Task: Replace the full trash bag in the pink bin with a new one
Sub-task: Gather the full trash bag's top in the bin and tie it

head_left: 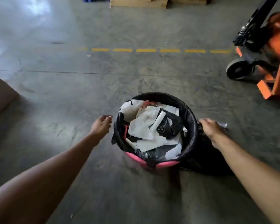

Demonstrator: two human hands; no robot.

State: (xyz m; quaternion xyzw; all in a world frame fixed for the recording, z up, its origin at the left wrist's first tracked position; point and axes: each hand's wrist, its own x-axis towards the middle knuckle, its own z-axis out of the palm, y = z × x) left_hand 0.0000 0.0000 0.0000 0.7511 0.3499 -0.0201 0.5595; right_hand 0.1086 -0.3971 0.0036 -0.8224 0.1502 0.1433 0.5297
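The pink bin [152,164] stands on the concrete floor in front of me. Its black trash bag [188,120] is folded over the rim and filled with white paper scraps and dark plastic. My left hand [102,125] hovers just left of the rim, fingers loosely curled, holding nothing. My right hand [210,128] rests at the right side of the rim, fingers closed on the black bag's edge. A small shiny object [223,125] shows just past the right hand's fingers. Black plastic [208,157] lies dark on the floor under my right forearm.
An orange pallet jack [265,57] with a black wheel stands at the right, close to the bin. A dashed yellow line [145,50] crosses the floor beyond. Cardboard boxes [138,2] sit at the far top. A brown box [0,96] sits at the left edge.
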